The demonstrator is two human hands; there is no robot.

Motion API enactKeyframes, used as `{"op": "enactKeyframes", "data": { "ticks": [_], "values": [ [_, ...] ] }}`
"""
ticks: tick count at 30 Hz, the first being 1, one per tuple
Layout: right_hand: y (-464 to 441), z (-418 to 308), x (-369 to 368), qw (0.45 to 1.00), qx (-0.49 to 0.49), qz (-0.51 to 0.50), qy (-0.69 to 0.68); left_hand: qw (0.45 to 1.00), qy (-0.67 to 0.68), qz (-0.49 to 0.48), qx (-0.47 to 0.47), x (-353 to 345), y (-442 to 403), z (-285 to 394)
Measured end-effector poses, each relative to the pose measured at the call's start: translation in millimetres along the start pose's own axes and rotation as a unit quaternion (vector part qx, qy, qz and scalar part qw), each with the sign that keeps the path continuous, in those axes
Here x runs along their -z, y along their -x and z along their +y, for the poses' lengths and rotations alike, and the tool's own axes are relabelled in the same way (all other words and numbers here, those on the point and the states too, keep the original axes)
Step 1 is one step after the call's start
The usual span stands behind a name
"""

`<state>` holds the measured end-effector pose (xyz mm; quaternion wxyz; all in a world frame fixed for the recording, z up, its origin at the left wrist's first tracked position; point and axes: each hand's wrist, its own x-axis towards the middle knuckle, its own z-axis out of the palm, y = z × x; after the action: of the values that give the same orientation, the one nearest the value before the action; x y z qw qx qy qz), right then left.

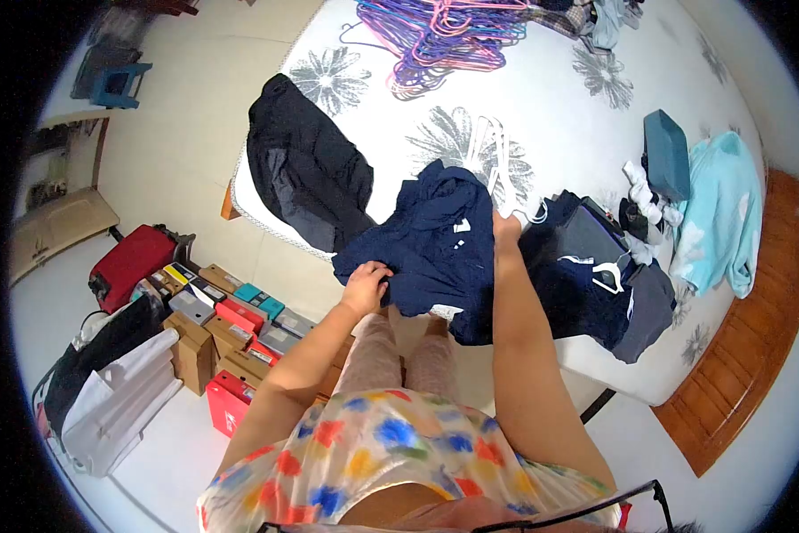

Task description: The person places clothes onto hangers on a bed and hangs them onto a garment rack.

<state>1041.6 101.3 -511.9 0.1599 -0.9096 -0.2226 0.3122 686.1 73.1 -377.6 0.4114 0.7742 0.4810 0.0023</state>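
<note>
A dark navy garment hangs bunched over the near edge of the bed, with small white tags showing on it. My left hand has its fingers curled onto the garment's left side. At the garment's upper right, my right hand is closed around white clothes hangers that stick up from it. Whether the right fingers also pinch the cloth is hidden. Just left of the navy garment lies a black garment. Dark folded clothes, one with a white hanger, are to the right.
The bed carries a heap of purple and pink hangers, a teal bin, small white and black items and a light blue fleece. Shoe boxes, a red suitcase and bags stand on the floor at left.
</note>
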Motion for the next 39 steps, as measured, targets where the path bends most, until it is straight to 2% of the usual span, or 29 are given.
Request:
{"op": "enactKeyframes", "data": {
  "ticks": [3,5,6,7,8,11,12,13,15,16,18,19,20,21,22,23,25,26,29,30,33,34,35,36,37,39],
  "values": [
    [16,-25,22,0.997,0.071,0.019,-0.028,1.0,-0.001,0.005,-0.002,11,3,-1],
    [26,-49,40,0.99,0.102,0.086,0.048,0.999,0.021,0.031,0.012,20,2,-9],
    [39,-69,61,0.986,0.143,0.078,0.026,0.997,0.036,0.059,0.022,24,0,-12],
    [32,-62,55,0.952,0.243,0.16,0.094,0.994,0.051,0.087,0.032,31,-2,-14],
    [25,-51,58,0.946,0.272,0.15,0.089,0.994,0.041,0.076,0.066,39,-5,-18],
    [73,-93,107,0.945,0.286,0.137,-0.079,0.977,0.042,0.16,0.132,47,-16,-47],
    [89,-103,119,0.963,0.214,0.103,-0.129,0.969,0.076,0.169,0.164,50,-21,-62],
    [83,-94,118,0.957,0.227,0.094,-0.152,0.959,0.065,0.215,0.17,48,-26,-83],
    [83,-91,129,0.916,0.358,0.177,0.009,0.931,0.086,0.269,0.23,48,-40,-131],
    [96,-103,138,0.885,0.409,0.219,0.03,0.91,0.133,0.294,0.259,52,-46,-152],
    [106,-109,139,0.913,0.357,0.198,-0.016,0.857,0.265,0.329,0.295,37,-62,-226],
    [110,-110,141,0.925,0.329,0.187,-0.037,0.832,0.311,0.321,0.329,43,-66,-233],
    [113,-110,145,0.968,0.235,0.087,-0.031,0.794,0.41,0.314,0.321,56,-64,-225],
    [114,-113,151,0.978,0.199,0.0,-0.056,0.747,0.505,0.304,0.309,68,-64,-216],
    [124,-123,154,0.97,0.214,0.015,-0.115,0.742,0.514,0.305,0.303,74,-67,-218],
    [132,-132,156,0.957,0.23,0.031,-0.175,0.707,0.556,0.307,0.312,77,-71,-217],
    [129,-140,162,0.932,0.332,0.121,-0.08,0.63,0.633,0.308,0.327,93,-75,-204],
    [129,-143,166,0.91,0.379,0.165,-0.031,0.615,0.686,0.281,0.27,100,-75,-203],
    [136,-151,181,0.96,0.231,0.031,-0.157,0.516,0.776,0.245,0.268,142,-79,-165],
    [138,-153,187,0.965,0.228,0.042,-0.125,0.503,0.785,0.242,0.268,152,-80,-157],
    [140,-149,185,0.924,0.354,0.122,-0.077,0.546,0.795,0.144,0.22,187,-69,-119],
    [149,-154,188,0.896,0.407,0.168,-0.052,0.587,0.771,0.123,0.212,206,-61,-90],
    [164,-160,191,0.945,0.285,0.075,-0.143,0.638,0.732,0.128,0.201,220,-51,-63],
    [180,-167,195,0.957,0.23,0.028,-0.172,0.686,0.689,0.133,0.19,232,-40,-38],
    [196,-177,199,0.964,0.173,-0.02,-0.202,0.732,0.643,0.138,0.178,243,-29,-17],
    [234,-201,209,0.946,0.114,-0.103,-0.285,0.788,0.601,0.083,0.104,251,-12,4]
  ]
}}
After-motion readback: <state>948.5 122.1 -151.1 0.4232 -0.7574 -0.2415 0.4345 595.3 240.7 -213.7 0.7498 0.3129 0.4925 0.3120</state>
